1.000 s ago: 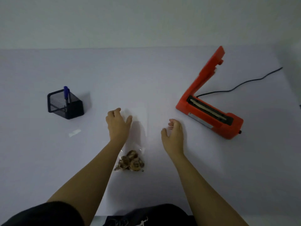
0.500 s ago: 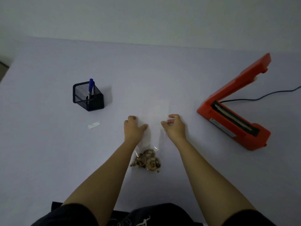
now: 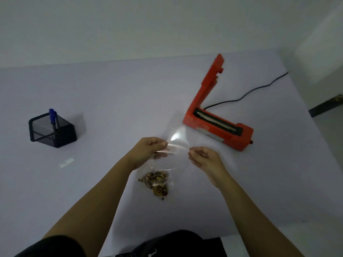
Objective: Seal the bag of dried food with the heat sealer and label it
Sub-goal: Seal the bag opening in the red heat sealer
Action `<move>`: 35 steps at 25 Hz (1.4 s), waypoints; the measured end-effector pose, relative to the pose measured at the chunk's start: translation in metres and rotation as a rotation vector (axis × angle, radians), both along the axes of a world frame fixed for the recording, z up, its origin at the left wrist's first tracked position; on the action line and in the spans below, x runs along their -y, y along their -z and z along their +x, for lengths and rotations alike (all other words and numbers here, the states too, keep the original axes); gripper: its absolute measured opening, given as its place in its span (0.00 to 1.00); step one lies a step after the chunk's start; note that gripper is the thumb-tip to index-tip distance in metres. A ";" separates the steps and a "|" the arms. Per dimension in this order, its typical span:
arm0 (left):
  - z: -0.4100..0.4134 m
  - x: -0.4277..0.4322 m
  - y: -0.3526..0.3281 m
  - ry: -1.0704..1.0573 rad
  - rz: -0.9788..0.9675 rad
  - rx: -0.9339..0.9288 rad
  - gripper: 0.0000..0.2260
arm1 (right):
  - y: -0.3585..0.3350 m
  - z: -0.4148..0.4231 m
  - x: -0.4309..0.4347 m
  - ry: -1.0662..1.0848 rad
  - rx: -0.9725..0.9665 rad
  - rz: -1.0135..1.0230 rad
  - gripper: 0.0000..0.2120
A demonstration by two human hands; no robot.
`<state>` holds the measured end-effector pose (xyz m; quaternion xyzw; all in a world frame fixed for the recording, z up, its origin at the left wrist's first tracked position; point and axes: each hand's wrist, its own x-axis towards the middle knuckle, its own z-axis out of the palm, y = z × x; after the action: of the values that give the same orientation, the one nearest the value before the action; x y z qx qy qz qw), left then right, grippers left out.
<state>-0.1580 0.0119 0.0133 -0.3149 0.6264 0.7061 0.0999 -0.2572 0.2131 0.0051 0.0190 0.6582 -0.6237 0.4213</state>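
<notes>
Pinching the bag (image 3: pixel 177 138) mouth with left hand (image 3: pixel 148 151) and right hand (image 3: pixel 203 158), stretching it left to right, with food (image 3: pixel 156 182) at the near end. Probably heading far-right next, toward the open sealer (image 3: pixel 219 127), lying nearer the right hand.

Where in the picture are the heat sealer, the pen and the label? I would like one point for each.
heat sealer (image 3: pixel 218 121): head view, on the sealing bar of its base.
pen (image 3: pixel 52 115): head view, on its blue cap.
label (image 3: pixel 66 162): head view, on the strip's middle.
</notes>
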 end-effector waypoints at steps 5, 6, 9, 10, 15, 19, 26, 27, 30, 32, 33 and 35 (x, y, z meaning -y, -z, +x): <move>-0.034 -0.049 -0.003 0.017 0.054 0.026 0.07 | -0.012 -0.020 -0.049 0.095 -0.018 0.018 0.05; -0.039 -0.059 -0.003 0.001 0.044 0.019 0.07 | -0.013 -0.025 -0.056 0.114 -0.020 0.023 0.05; -0.050 -0.083 -0.004 -0.081 0.012 -0.019 0.10 | -0.015 -0.035 -0.071 0.165 -0.027 0.037 0.06; -0.053 -0.088 -0.004 -0.102 -0.015 -0.027 0.10 | -0.015 -0.038 -0.074 0.176 -0.028 0.039 0.06; -0.062 -0.092 0.000 -0.200 -0.134 -0.032 0.10 | -0.014 -0.044 -0.069 0.198 -0.015 0.063 0.04; -0.065 -0.096 0.003 -0.209 -0.163 -0.014 0.10 | -0.011 -0.048 -0.065 0.212 -0.015 0.122 0.05; -0.068 -0.100 0.007 -0.247 -0.152 -0.013 0.09 | -0.008 -0.053 -0.070 0.184 -0.001 0.120 0.04; -0.069 -0.100 0.007 -0.253 -0.152 -0.012 0.09 | -0.007 -0.054 -0.070 0.181 -0.010 0.122 0.04; -0.071 -0.100 0.007 -0.254 -0.154 -0.004 0.09 | -0.005 -0.057 -0.071 0.155 -0.065 0.152 0.04; -0.071 -0.100 0.007 -0.248 -0.149 -0.005 0.10 | -0.006 -0.056 -0.074 0.115 -0.248 0.286 0.07; -0.071 -0.100 0.007 -0.244 -0.148 -0.006 0.10 | -0.008 -0.058 -0.075 0.109 -0.410 0.396 0.11; -0.070 -0.099 0.007 -0.238 -0.151 -0.010 0.10 | -0.022 -0.072 -0.075 0.171 -0.757 0.559 0.17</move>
<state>-0.2283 0.1113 0.0058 -0.3900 0.6364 0.6654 -0.0113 -0.3289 0.2880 0.0273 -0.0426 0.9040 -0.4181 0.0778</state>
